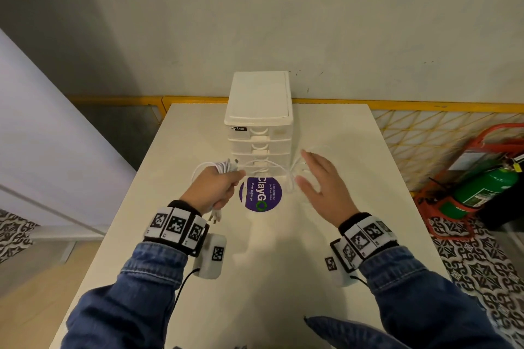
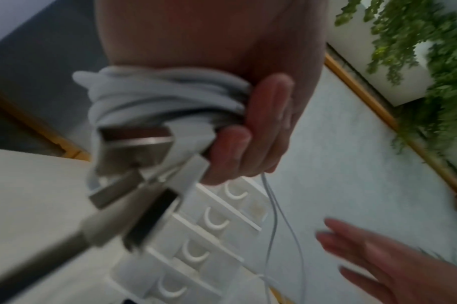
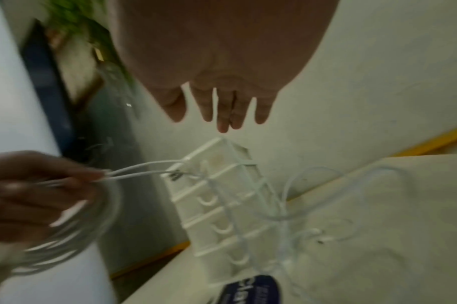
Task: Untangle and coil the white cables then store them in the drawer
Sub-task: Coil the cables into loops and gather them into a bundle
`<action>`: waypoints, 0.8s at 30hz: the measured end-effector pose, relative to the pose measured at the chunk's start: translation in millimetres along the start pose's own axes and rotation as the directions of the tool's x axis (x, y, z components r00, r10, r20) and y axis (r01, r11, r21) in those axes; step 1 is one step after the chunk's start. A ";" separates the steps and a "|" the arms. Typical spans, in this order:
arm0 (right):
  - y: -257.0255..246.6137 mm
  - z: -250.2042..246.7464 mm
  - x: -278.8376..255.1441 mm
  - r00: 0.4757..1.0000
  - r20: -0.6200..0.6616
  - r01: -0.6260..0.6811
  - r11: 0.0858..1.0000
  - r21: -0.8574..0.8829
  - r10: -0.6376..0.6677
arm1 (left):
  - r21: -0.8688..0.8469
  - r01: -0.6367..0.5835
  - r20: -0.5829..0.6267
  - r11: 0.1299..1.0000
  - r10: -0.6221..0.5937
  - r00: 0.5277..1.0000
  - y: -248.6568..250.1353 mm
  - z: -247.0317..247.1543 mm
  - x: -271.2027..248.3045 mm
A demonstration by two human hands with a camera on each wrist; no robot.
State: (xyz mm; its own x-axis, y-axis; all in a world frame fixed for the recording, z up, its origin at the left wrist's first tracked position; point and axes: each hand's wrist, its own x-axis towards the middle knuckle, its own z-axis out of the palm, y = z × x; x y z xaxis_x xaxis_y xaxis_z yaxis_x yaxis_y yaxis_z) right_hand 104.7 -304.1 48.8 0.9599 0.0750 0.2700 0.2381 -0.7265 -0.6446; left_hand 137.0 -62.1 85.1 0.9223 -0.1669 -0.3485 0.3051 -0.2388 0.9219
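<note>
Cables, white, appeared in two groups. One coiled bundle (image 1: 224, 166) sat in the closed grip of the left hand (image 1: 214, 188), fingers (image 2: 270, 115) curled round it, a plug (image 1: 216, 215) hanging below the wrist. A thin strand (image 1: 273, 165) ran from that hand across the drawer unit (image 1: 258, 122) to a loose cable tangle (image 1: 295, 176) lying on the table (image 1: 283, 263). The right hand (image 1: 323, 178) hovered over the tangle, fingers spread, holding nothing. All drawers stood closed behind a purple sticker (image 1: 261, 193).

Coiled white cable (image 1: 224, 166), plug dangling, gripped in left hand (image 1: 213, 189). Loose white cable (image 1: 295, 176) sprawled right of drawer unit (image 1: 258, 122) (four drawers, all closed), far centre of counter.
</note>
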 end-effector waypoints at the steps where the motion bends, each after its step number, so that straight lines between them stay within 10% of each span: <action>1: -12.4 4.5 2.7 0.996 0.053 0.074 0.997 -0.014 -0.073 | -0.007 -0.009 0.050 1.000 0.009 0.999 3.6 5.1 -2.7; 4: -22.0 26.4 7.4 0.972 0.177 0.166 0.985 -0.040 -0.156 | 0.009 -0.024 0.187 1.000 0.022 0.982 13.8 20.3 -12.0; 8: -20.2 18.2 14.9 0.982 0.004 0.185 0.973 0.139 -0.188 | 0.147 -0.006 0.322 0.989 -0.042 0.946 13.9 34.5 -23.1; 13: -34.4 2.0 34.0 0.908 0.026 0.419 0.907 -0.043 -0.418 | 0.168 -0.058 0.491 0.984 -0.033 0.870 0.5 49.4 -31.6; 24: -28.4 45.5 -3.6 0.977 0.215 -0.042 0.987 0.158 0.008 | -0.559 -0.112 0.527 0.822 0.456 0.717 36.9 40.1 -31.6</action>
State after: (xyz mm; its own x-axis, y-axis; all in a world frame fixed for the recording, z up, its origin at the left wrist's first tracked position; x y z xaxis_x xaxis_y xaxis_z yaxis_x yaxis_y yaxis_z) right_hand 101.2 -252.6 33.5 0.9711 0.2145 0.1051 0.2175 -0.6120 -0.7604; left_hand 109.5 -104.0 123.4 0.6757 -0.7327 0.0812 0.2800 0.3569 0.8912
